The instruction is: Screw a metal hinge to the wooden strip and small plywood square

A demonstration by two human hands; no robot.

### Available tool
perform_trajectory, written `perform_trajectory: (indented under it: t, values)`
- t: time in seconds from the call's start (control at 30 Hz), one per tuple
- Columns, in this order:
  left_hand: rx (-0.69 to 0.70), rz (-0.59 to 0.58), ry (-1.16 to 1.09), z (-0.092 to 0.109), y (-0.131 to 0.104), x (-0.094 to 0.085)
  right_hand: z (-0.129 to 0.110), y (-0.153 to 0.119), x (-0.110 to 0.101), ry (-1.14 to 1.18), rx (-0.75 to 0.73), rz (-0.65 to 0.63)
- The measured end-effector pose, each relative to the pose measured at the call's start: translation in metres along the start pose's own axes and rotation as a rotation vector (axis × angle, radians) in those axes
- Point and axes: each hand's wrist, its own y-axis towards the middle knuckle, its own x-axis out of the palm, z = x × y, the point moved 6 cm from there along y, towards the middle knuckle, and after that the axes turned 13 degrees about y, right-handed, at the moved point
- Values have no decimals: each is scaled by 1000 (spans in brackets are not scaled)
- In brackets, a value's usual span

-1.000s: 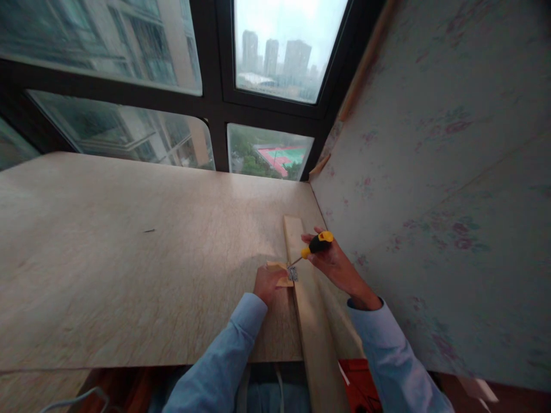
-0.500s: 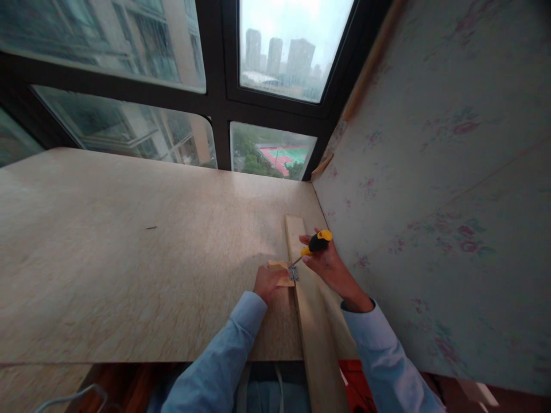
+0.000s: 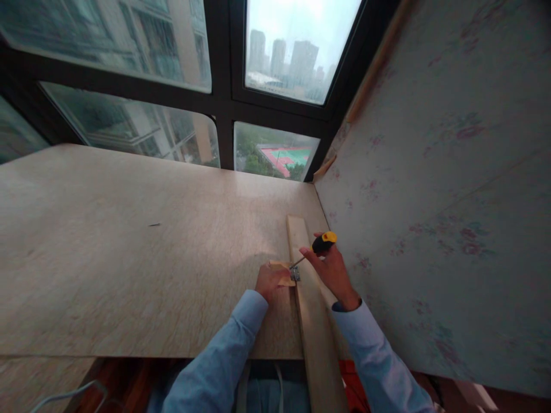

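My right hand [image 3: 333,268] is closed round a screwdriver [image 3: 323,242] with a black and yellow handle. Its shaft slants down and left, and the tip meets a small metal hinge [image 3: 295,273]. The hinge lies at the left edge of a long wooden board [image 3: 310,310]. Beside the board, my left hand [image 3: 269,281] presses a small thin piece of wood [image 3: 286,281] against it, fingers close to the hinge. Whether a screw sits under the tip is too small to tell.
The board lies on a beige marble-patterned ledge [image 3: 129,275] and juts past its front edge. A thin nail-like piece [image 3: 154,224] lies on the left. Flowered wallpaper [image 3: 447,218] rises at the right, a dark-framed window [image 3: 224,86] behind. A grey cable [image 3: 73,393] hangs front left.
My right hand has turned and shifted its hold on the screwdriver, with more of the shaft now showing. My left hand stays on the small wood piece. The view has shifted slightly.
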Motion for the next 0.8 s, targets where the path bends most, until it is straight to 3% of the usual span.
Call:
perform_trajectory:
  t: [0.13, 0.23, 0.4, 0.57, 0.67, 0.8]
  values:
    - [-20, 10, -4, 0, 0, 0, 8, -6, 6, 297, 15, -188]
    - [-24, 9, -41, 0, -1, 0, 7, -7, 6, 350, 23, -241]
    - [-11, 2, -62, -1, -1, 1, 3, -3, 4, 282, 60, -109]
    - [11, -12, -45, -1, 0, 0, -11, 2, -13, 358, -58, 98]
    - [-3, -11, -53, 1, -2, 0, -7, 12, -28, 244, -54, 113]
    - [2, -4, -56, 3, -4, 1, 25, 23, -36, -197, 51, -47]
